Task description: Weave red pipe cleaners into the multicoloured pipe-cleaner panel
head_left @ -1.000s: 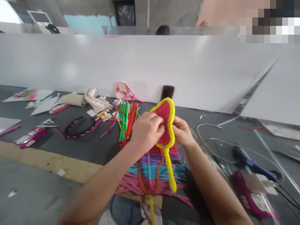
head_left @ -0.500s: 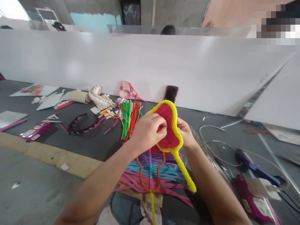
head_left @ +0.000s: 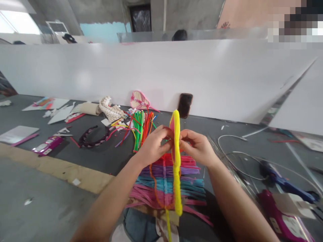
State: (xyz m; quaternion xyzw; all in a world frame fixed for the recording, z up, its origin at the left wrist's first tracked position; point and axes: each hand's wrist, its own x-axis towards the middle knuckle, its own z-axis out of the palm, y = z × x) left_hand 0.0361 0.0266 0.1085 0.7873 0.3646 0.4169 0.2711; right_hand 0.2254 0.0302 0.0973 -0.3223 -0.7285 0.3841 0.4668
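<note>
A pipe-cleaner hand fan [head_left: 177, 144] with a fuzzy yellow rim and yellow handle stands upright, turned edge-on; a sliver of its red-pink face shows. My left hand [head_left: 157, 143] pinches at its left face, fingers closed. On the opposite face, my right hand [head_left: 195, 146] is closed too, thumb and fingertips against the fan; a bit of orange shows below them. What lies right between the fingertips is mostly hidden. Beneath the hands lie rows of red, purple, blue and pink pipe cleaners [head_left: 143, 193], with a twisted orange outline [head_left: 154, 185] and a yellow stem [head_left: 168, 223].
Bundled green and orange pipe cleaners [head_left: 142, 126] lie left of my hands. Behind them are a pink fan [head_left: 138, 100] and a phone [head_left: 185, 105] leaning on the white partition [head_left: 151, 70]. Coiled wire [head_left: 233, 153] and a blue glue gun [head_left: 285, 183] lie right, a dark braided headband [head_left: 92, 137] left.
The fan has turned from showing its red face to edge-on, its handle now pointing straight down. My right hand has come out from behind it to its right side.
</note>
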